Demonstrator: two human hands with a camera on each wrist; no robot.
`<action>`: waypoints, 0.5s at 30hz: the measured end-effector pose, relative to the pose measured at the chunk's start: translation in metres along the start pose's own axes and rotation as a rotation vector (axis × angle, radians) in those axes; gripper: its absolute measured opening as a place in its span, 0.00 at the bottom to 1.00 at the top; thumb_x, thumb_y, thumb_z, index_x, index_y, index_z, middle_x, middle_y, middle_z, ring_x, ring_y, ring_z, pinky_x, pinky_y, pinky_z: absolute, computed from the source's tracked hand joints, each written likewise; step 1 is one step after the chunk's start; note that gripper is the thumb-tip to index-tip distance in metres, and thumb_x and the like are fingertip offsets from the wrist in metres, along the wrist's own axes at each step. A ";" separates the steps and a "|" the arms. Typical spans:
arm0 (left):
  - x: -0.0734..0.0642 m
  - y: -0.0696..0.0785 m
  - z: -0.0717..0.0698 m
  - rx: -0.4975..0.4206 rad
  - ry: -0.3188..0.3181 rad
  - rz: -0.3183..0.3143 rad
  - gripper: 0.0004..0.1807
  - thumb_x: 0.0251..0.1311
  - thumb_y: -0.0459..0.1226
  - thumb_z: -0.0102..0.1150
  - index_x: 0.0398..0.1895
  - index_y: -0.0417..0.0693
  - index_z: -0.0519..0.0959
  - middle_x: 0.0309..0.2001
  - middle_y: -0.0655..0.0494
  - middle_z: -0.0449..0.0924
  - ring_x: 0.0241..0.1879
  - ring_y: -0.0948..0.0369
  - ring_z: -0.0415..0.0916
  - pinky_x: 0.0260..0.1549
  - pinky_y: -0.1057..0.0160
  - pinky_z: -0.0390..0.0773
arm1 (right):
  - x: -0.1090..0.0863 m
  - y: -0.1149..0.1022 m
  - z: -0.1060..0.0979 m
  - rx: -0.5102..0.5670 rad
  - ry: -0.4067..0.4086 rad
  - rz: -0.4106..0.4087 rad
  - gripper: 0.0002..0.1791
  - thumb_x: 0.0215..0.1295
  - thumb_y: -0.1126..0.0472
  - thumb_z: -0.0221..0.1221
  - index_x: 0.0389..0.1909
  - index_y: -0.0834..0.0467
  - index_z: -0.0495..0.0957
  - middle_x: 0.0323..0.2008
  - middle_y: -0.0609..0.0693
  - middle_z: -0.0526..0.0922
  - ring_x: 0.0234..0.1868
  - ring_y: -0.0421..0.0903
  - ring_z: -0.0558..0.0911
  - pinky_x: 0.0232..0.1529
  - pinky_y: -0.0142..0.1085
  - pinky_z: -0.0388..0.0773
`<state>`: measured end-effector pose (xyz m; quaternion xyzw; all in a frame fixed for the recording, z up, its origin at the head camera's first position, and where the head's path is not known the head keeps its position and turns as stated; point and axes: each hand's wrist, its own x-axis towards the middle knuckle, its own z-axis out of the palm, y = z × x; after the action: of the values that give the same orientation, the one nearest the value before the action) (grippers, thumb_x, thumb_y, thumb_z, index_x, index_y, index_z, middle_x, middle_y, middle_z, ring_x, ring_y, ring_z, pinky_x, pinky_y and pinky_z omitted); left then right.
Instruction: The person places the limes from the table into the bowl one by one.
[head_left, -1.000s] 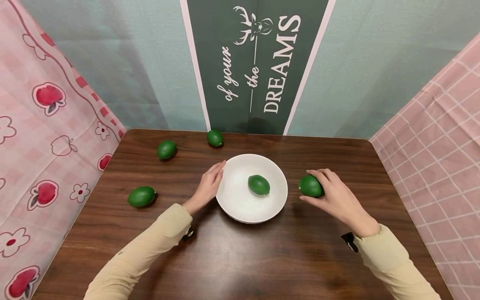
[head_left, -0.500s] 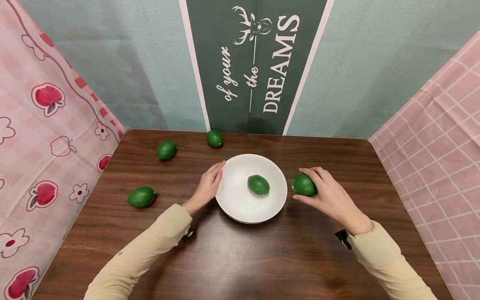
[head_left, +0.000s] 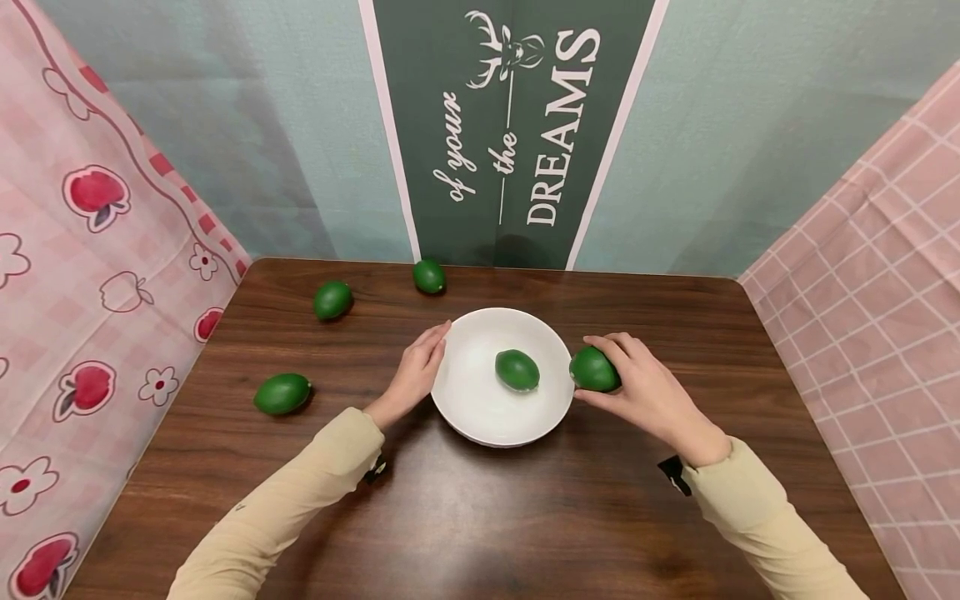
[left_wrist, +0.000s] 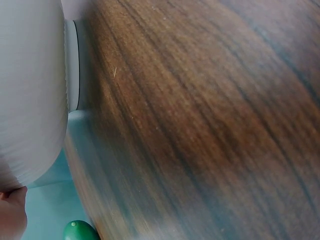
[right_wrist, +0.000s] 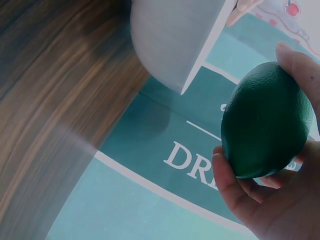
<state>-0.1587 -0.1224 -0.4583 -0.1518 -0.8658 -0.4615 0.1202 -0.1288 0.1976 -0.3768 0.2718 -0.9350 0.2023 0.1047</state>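
Note:
A white bowl (head_left: 468,408) stands mid-table with one green lime (head_left: 517,371) inside it. My left hand (head_left: 412,371) rests along the bowl's left rim, its fingers straight. In the left wrist view only a fingertip (left_wrist: 12,215) shows beside the bowl's outer wall (left_wrist: 30,100). My right hand (head_left: 645,392) grips a second lime (head_left: 594,369) between thumb and fingers, right at the bowl's right rim. The right wrist view shows this lime (right_wrist: 265,122) held off the table, with the bowl (right_wrist: 170,40) beyond it.
Several more limes lie on the brown wooden table (head_left: 480,533): one lime (head_left: 282,393) at the left, another lime (head_left: 333,300) behind it, and a third lime (head_left: 429,277) near the back edge. Printed cloths hang behind and at both sides.
My right hand has moved left with its lime, from a gap away up to the bowl's right rim. The left hand, the bowl and the other limes stay as they were.

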 end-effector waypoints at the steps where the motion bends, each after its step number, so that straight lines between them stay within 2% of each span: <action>1: 0.000 0.000 0.000 0.000 0.002 0.002 0.19 0.67 0.30 0.42 0.58 0.33 0.69 0.55 0.38 0.71 0.57 0.49 0.68 0.56 0.54 0.66 | 0.000 -0.001 0.000 -0.002 -0.002 -0.002 0.39 0.38 0.47 0.72 0.54 0.55 0.71 0.42 0.51 0.71 0.41 0.48 0.72 0.34 0.43 0.77; 9: 0.000 0.000 0.000 0.001 0.005 0.003 0.19 0.67 0.30 0.42 0.58 0.33 0.68 0.55 0.38 0.71 0.57 0.49 0.68 0.56 0.54 0.67 | 0.004 -0.007 0.003 0.011 -0.050 0.008 0.40 0.41 0.44 0.70 0.56 0.54 0.69 0.43 0.51 0.72 0.41 0.48 0.72 0.35 0.43 0.77; 15: 0.000 -0.001 0.000 -0.001 0.005 0.011 0.19 0.67 0.31 0.42 0.58 0.32 0.68 0.55 0.38 0.71 0.57 0.48 0.68 0.56 0.54 0.66 | 0.006 -0.012 0.008 0.038 -0.040 -0.021 0.39 0.41 0.44 0.70 0.54 0.55 0.68 0.42 0.49 0.72 0.41 0.46 0.72 0.36 0.41 0.76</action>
<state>-0.1589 -0.1229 -0.4586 -0.1556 -0.8643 -0.4616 0.1248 -0.1282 0.1819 -0.3781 0.2873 -0.9301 0.2133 0.0827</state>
